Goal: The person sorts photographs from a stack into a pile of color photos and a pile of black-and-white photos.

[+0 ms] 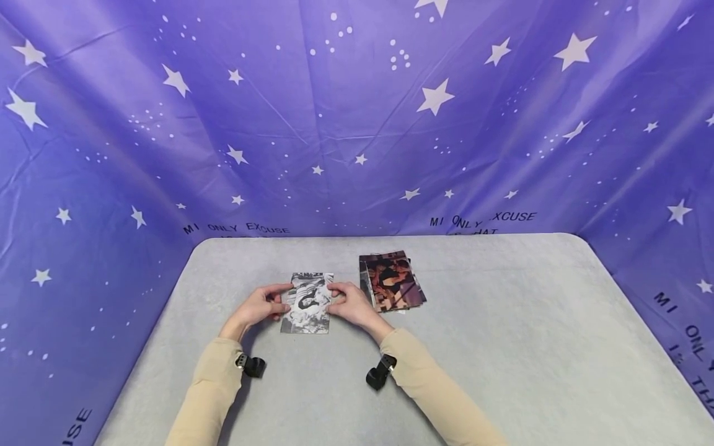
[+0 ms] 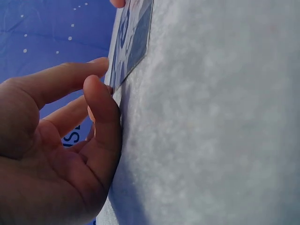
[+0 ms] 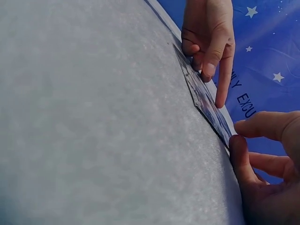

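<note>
A black-and-white photo print (image 1: pixel 310 317) lies flat on the grey table between both hands. My left hand (image 1: pixel 258 307) is at its left edge, index finger toward the upper corner and thumb lower down. On the opposite edge, my right hand (image 1: pixel 357 306) touches the print with thumb and index finger set apart. The left wrist view shows the left thumb (image 2: pixel 101 101) right beside the print's edge, fingers loosely bent. Close to the print's near corner in the right wrist view is the right thumb (image 3: pixel 239 152), with the index finger above it.
To the right of the right hand is a loose, uneven pile of colour photo prints (image 1: pixel 393 282). The grey table (image 1: pixel 502 359) extends to both sides. A purple curtain (image 1: pixel 357 111) with white stars hangs behind and beside it. Each wrist carries a small black camera (image 1: pixel 382 373).
</note>
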Demonstrator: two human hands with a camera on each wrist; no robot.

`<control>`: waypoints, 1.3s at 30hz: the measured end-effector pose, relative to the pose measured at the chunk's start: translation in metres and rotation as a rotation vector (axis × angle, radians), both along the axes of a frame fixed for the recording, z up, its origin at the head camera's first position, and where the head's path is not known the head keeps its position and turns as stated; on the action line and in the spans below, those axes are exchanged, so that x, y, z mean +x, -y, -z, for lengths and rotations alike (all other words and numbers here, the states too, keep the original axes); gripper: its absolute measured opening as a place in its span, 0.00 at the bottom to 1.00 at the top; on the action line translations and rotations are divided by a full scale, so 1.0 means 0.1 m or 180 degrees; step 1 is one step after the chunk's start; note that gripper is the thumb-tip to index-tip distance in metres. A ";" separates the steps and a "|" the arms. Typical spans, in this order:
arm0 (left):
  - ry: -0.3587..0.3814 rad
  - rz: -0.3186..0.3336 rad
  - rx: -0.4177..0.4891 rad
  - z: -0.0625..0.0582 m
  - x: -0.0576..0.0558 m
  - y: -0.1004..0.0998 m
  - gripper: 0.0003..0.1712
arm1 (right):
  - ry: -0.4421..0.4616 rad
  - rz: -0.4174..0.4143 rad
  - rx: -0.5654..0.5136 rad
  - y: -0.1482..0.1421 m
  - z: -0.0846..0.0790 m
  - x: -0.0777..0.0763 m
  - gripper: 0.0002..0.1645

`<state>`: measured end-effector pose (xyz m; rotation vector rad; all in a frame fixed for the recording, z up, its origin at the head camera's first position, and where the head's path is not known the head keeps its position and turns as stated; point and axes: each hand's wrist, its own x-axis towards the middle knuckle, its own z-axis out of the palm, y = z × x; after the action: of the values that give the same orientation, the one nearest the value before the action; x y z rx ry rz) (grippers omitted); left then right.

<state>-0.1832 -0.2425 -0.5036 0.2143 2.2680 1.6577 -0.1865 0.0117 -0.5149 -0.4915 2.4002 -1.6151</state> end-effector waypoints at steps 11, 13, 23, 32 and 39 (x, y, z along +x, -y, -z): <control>0.0098 -0.0160 0.0150 0.01 0.07 0.01 0.34 | -0.0030 -0.0141 0.0029 -0.10 -0.05 0.09 0.36; 0.0128 -0.0259 0.0151 0.01 0.10 0.01 0.34 | -0.0028 -0.0147 -0.0010 -0.16 -0.06 0.10 0.35; 0.0139 -0.0517 0.0263 -0.04 0.16 -0.14 0.33 | -0.0062 -0.0040 -0.0148 -0.53 -0.11 0.12 0.32; 0.0123 -0.0420 0.0425 -0.07 0.17 -0.39 0.31 | -0.0125 -0.0147 -0.0125 -0.77 -0.40 0.22 0.31; 0.0148 -0.0391 0.0520 -0.10 0.14 -0.57 0.30 | -0.0055 -0.0161 -0.0298 -0.95 -0.54 0.26 0.30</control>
<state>-0.1696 -0.1851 -0.4936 0.0742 2.1518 1.8919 -0.1603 0.1068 -0.4611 -0.5800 2.3131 -1.7142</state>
